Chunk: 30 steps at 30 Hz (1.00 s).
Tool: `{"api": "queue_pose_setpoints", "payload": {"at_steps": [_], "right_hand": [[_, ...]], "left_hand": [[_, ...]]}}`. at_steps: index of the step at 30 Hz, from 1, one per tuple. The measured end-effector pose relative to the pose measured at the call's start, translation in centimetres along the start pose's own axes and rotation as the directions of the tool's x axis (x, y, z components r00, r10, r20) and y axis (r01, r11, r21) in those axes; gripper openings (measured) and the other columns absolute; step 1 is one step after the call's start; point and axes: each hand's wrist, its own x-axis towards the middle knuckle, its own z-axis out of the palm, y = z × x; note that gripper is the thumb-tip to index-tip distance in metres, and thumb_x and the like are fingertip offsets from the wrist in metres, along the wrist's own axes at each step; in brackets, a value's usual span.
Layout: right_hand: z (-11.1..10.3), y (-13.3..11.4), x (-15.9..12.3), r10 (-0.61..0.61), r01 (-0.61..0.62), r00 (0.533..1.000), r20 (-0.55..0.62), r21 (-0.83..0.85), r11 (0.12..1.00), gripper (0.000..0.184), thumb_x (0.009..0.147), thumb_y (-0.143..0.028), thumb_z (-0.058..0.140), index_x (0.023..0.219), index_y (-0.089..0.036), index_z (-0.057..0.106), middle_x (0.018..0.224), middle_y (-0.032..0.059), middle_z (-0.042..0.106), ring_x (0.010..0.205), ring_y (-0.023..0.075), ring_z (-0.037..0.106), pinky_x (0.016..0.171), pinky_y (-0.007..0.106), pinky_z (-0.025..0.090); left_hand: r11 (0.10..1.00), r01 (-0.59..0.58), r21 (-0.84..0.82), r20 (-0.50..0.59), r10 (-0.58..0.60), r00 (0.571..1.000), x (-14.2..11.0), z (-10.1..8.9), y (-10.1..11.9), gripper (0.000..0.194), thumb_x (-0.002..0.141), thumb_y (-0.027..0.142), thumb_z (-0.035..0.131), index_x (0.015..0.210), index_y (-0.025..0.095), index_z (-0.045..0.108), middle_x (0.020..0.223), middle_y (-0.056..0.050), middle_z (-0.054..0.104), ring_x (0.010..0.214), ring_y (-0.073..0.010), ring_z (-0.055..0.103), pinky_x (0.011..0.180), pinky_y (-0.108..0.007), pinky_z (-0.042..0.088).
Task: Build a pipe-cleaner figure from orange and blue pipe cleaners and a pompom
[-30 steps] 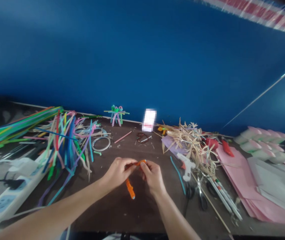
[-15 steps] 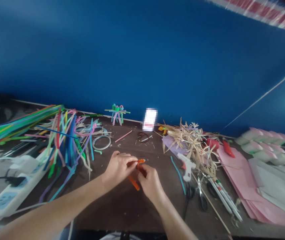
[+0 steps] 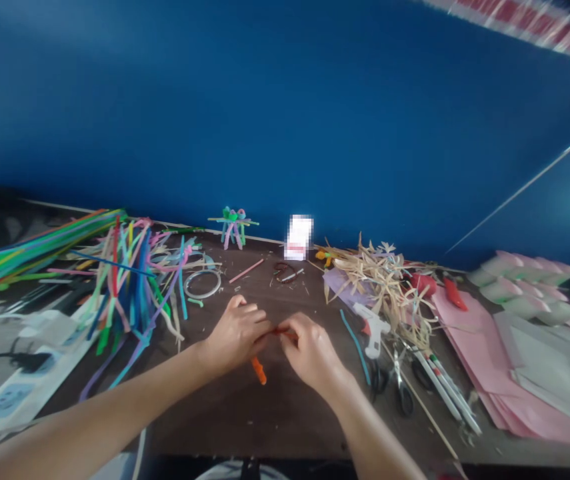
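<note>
An orange pipe cleaner is held between my two hands over the front middle of the dark table. My left hand is closed on it, and its loose end hangs down below those fingers. From the other side, my right hand pinches the piece, fingertips close to the left ones. Most of the orange piece is hidden by the fingers. Beyond the hands lie a pink stick and a dark beaded loop. A blue pipe cleaner rests to the right of my right hand.
On the left are piled coloured pipe cleaners, a wire ring and a power strip. At the right lie a glue gun, scissors, straw strips and pink sheets. A pipe-cleaner figure and blurred phone stand behind.
My right hand has turned and its knuckles now face up more, covering the upper orange part. The hanging end has shifted slightly left under my left hand.
</note>
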Motion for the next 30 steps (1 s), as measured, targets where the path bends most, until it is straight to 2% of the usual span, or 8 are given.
{"api": "queue_pose_setpoints", "payload": {"at_steps": [9, 13, 15, 18, 21, 23, 26, 30], "right_hand": [[-0.2, 0.1, 0.1, 0.084, -0.083, 0.996, -0.002, 0.187, 0.979, 0.012, 0.072, -0.013, 0.052, 0.076, -0.018, 0.062, 0.075, 0.0014, 0.063, 0.068, 0.0129, 0.057, 0.064, 0.022, 0.041], [-0.2, 0.3, 0.4, 0.193, -0.202, 0.979, 0.061, 0.399, 0.894, 0.012, 0.070, -0.014, 0.050, 0.071, -0.017, 0.061, 0.067, 0.0005, 0.063, 0.062, 0.0120, 0.057, 0.059, 0.021, 0.041], [-0.1, 0.7, 0.7, 0.251, -0.301, 0.954, 0.165, 0.528, 0.794, 0.009, 0.068, -0.014, 0.050, 0.066, -0.016, 0.059, 0.058, -0.0016, 0.060, 0.051, 0.0091, 0.052, 0.050, 0.019, 0.038], [0.2, 1.3, 1.1, 0.298, -0.491, 0.871, 0.390, 0.693, 0.528, 0.006, 0.063, -0.021, 0.055, 0.065, -0.016, 0.054, 0.048, -0.0060, 0.052, 0.036, 0.0046, 0.039, 0.036, 0.016, 0.027], [0.9, 1.5, 1.3, 0.238, -0.585, 0.810, 0.536, 0.761, 0.280, 0.017, 0.059, -0.029, 0.061, 0.065, -0.017, 0.050, 0.043, -0.0074, 0.050, 0.030, 0.0036, 0.033, 0.031, 0.015, 0.019], [1.6, 1.3, 1.3, 0.228, -0.575, 0.815, 0.532, 0.790, 0.212, 0.020, 0.059, -0.031, 0.061, 0.065, -0.017, 0.048, 0.043, -0.0073, 0.050, 0.029, 0.0035, 0.031, 0.030, 0.015, 0.018], [2.8, 0.8, 1.2, 0.330, -0.506, 0.850, 0.411, 0.811, 0.295, 0.018, 0.064, -0.032, 0.057, 0.068, -0.017, 0.050, 0.044, -0.0072, 0.050, 0.028, 0.0035, 0.030, 0.030, 0.016, 0.018], [3.9, 0.5, 0.7, 0.356, -0.346, 0.925, 0.129, 0.671, 0.655, 0.010, 0.069, -0.022, 0.049, 0.064, -0.015, 0.054, 0.048, -0.0034, 0.053, 0.038, 0.0071, 0.042, 0.039, 0.018, 0.030]], "left_hand": [[0.999, -0.053, 0.010, -0.051, 0.054, 0.997, -0.1, -0.4, 0.1, 0.021, 0.081, 0.025, 0.045, 0.067, 0.019, 0.059, 0.057, 0.001, 0.052, 0.060, -0.0122, 0.043, 0.066, -0.033, 0.024], [0.989, -0.134, 0.059, -0.033, 0.136, 0.990, -0.3, -1.0, 0.2, 0.021, 0.083, 0.020, 0.041, 0.073, 0.021, 0.060, 0.059, 0.001, 0.052, 0.062, -0.0120, 0.044, 0.069, -0.034, 0.024], [0.984, -0.169, 0.057, -0.033, 0.172, 0.985, -0.5, -1.4, 0.1, 0.019, 0.084, 0.020, 0.041, 0.078, 0.022, 0.060, 0.058, 0.002, 0.052, 0.062, -0.0114, 0.044, 0.070, -0.034, 0.024], [0.985, -0.170, -0.003, -0.068, 0.170, 0.983, -0.9, -1.5, 0.1, 0.017, 0.083, 0.021, 0.043, 0.087, 0.024, 0.060, 0.058, 0.002, 0.054, 0.062, -0.0110, 0.046, 0.072, -0.033, 0.025], [0.989, -0.028, -0.146, -0.135, 0.008, 0.991, -0.9, -1.1, 0.4, 0.016, 0.083, 0.023, 0.045, 0.085, 0.022, 0.061, 0.061, 0.002, 0.058, 0.063, -0.0110, 0.049, 0.074, -0.032, 0.026], [0.958, 0.125, -0.259, -0.140, -0.165, 0.976, -0.7, -0.6, 0.6, 0.017, 0.083, 0.024, 0.046, 0.081, 0.021, 0.062, 0.061, 0.002, 0.059, 0.061, -0.0107, 0.050, 0.072, -0.031, 0.028], [0.892, 0.299, -0.339, -0.063, -0.339, 0.939, -0.4, 0.1, 0.7, 0.018, 0.082, 0.027, 0.046, 0.079, 0.021, 0.063, 0.063, 0.002, 0.061, 0.061, -0.0111, 0.053, 0.068, -0.028, 0.028], [0.913, 0.326, -0.244, -0.011, -0.339, 0.941, -0.4, 0.4, 0.3, 0.018, 0.082, 0.025, 0.047, 0.080, 0.023, 0.065, 0.068, 0.001, 0.064, 0.068, -0.0141, 0.056, 0.068, -0.029, 0.027]]}}
